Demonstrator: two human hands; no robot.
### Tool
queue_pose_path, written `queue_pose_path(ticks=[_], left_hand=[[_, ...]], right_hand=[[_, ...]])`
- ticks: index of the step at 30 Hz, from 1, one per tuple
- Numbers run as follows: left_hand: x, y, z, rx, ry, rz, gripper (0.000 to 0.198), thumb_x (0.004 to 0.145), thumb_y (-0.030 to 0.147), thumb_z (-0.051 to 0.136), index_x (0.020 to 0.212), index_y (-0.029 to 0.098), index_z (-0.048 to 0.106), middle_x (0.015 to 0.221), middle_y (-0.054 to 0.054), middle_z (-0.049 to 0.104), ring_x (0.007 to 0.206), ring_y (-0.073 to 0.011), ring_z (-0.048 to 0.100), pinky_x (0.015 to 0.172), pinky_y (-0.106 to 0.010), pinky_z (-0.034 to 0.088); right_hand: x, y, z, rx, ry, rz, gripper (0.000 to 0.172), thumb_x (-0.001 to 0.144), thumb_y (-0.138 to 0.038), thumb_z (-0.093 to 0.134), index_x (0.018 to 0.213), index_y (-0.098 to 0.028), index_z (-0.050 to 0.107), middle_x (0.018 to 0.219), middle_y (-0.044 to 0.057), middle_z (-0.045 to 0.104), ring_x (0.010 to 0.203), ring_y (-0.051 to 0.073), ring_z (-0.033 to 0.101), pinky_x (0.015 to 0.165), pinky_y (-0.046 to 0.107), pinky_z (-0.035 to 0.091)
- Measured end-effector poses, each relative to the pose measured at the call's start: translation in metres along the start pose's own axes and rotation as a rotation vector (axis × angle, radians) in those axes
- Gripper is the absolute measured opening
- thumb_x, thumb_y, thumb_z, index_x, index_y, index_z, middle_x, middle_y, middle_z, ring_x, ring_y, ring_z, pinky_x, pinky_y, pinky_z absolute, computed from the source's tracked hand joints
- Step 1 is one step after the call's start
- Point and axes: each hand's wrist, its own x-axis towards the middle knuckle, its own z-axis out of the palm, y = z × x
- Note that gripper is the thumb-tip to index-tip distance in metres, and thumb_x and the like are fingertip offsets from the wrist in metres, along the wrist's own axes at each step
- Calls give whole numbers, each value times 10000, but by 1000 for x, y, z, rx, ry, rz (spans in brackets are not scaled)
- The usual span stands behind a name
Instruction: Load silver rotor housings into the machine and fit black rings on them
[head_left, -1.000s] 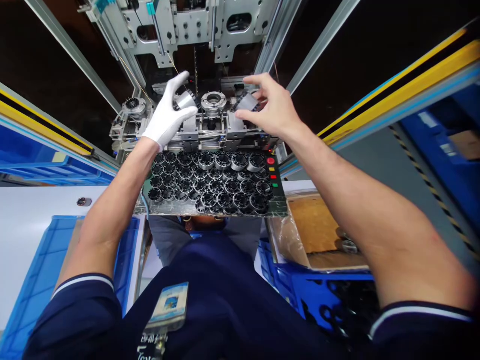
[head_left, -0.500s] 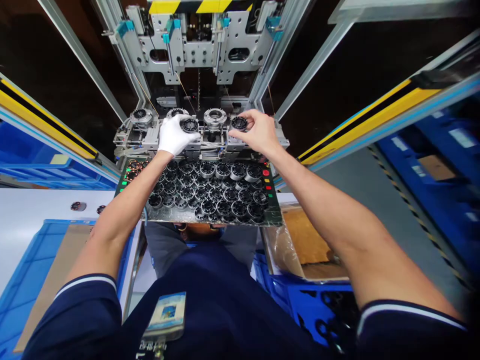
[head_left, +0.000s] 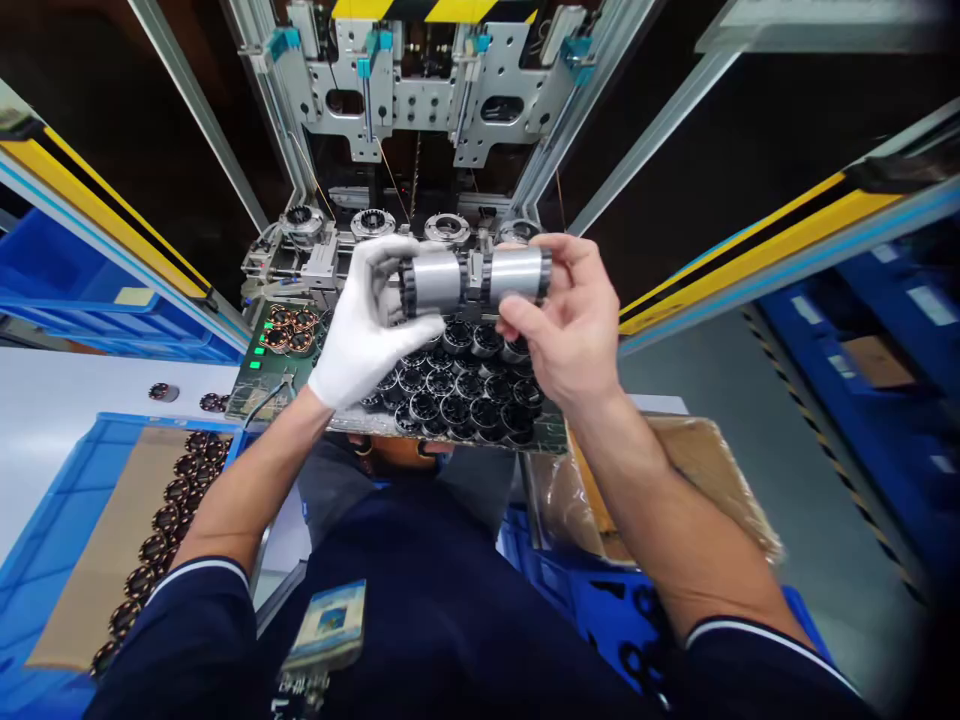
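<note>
left glove: white | held cylinders: silver, black ends | overhead strip: yellow-black diagonal stripes

In left hand: left core. Just beside it, in right hand: right core. Below both: panel. Behind: fixture row. On panel: packed cores across middle and right; wound cores at left end. Left of panel: table with loose cores; nearer body, tray with cardboard inside, lined-up cores along right side. Right of panel: open carton; nearer body, bin.
</note>
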Motion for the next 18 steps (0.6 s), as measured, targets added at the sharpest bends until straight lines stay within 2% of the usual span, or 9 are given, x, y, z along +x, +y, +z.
queue_pose_path(ticks=[4, 8, 10, 12, 14, 18], left_hand=[[-12, 39, 7, -121, 0, 3, 735, 983, 690, 855, 1540, 369, 498, 1571, -98, 680, 1499, -357, 692, 1201, -559, 641], [-15, 52, 5, -173, -56, 5, 807, 942, 641, 917, 1592, 331, 553, 1590, -122, 689, 1514, -380, 681, 1226, -571, 637], [-20, 56, 5, -213, -73, -12, 702, 943, 565, 942, 1519, 314, 627, 1578, -122, 706, 1496, -366, 697, 1216, -565, 651], [-25, 57, 8, -247, -65, -16, 515, 979, 477, 928, 1403, 309, 688, 1565, -105, 721, 1503, -344, 696, 1212, -560, 657], [-28, 56, 9, -243, -33, -12, 440, 1000, 446, 911, 1366, 316, 705, 1543, -88, 736, 1502, -329, 701, 1227, -557, 648], [-30, 50, 6, -144, -35, -9, 831, 914, 602, 957, 1612, 342, 588, 1558, -107, 727, 1406, -345, 766, 1189, -528, 675]], right_hand=[[-23, -42, 4, 152, -70, -1, 700, 862, -635, 985, 1360, -381, 566, 1311, 32, 738, 1046, 249, 809, 768, 364, 734], [-28, -54, 3, 225, -104, -22, 642, 870, -595, 1002, 1320, -396, 589, 1160, -5, 769, 1019, 237, 832, 850, 396, 746], [-31, -55, 2, 247, -102, -48, 554, 895, -592, 986, 1247, -388, 612, 1165, 8, 793, 1143, 288, 835, 954, 476, 749], [-34, -57, 2, 235, -89, -83, 483, 902, -577, 987, 1162, -361, 642, 1231, 36, 812, 1322, 348, 791, 1101, 576, 711], [-37, -58, 1, 207, -84, -95, 467, 897, -550, 999, 1171, -353, 676, 1307, 54, 819, 1400, 370, 756, 1156, 612, 689], [-41, -58, -5, 218, -117, -31, 742, 760, -463, 1112, 1355, -391, 675, 1287, 27, 845, 1221, 320, 838, 1007, 496, 771]])
